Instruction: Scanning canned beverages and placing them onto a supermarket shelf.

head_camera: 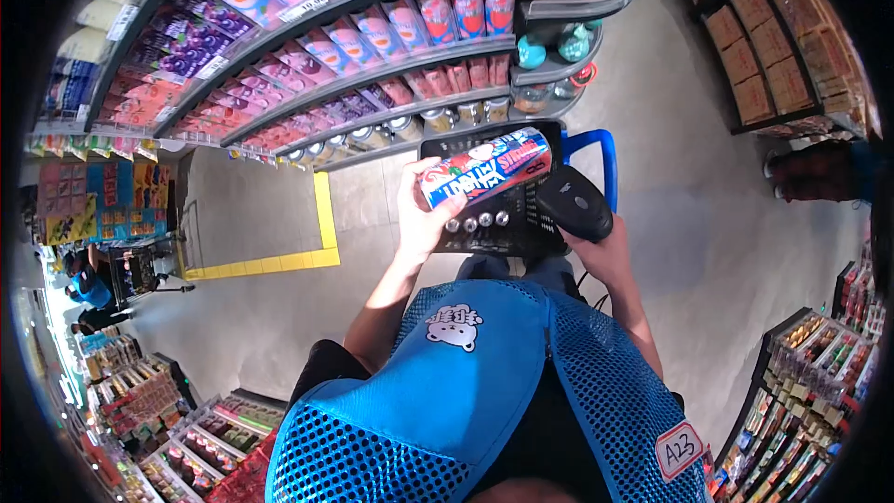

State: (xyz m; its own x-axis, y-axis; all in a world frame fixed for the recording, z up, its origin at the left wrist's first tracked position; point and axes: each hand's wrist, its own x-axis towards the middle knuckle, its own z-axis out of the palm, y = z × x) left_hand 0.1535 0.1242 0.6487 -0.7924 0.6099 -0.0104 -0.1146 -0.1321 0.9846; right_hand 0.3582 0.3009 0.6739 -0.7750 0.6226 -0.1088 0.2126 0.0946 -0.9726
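A red and blue cylindrical package (489,166) bearing printed writing lies tilted in my left hand (421,213), its thumb and fingers around the left end. My right hand (602,246) grips a black handheld barcode scanner (574,204), whose head is close to the package's right end. Below both is a black shopping basket (436,148) with a blue handle (609,161). Several silvery round-topped items (487,221) stand inside the basket.
Shelves of pink, blue and purple packages (349,42) curve across the front and left. Brown cartons (751,49) fill a rack at right. Another person (94,286) is by a cart at far left; a person's legs (810,169) show at far right.
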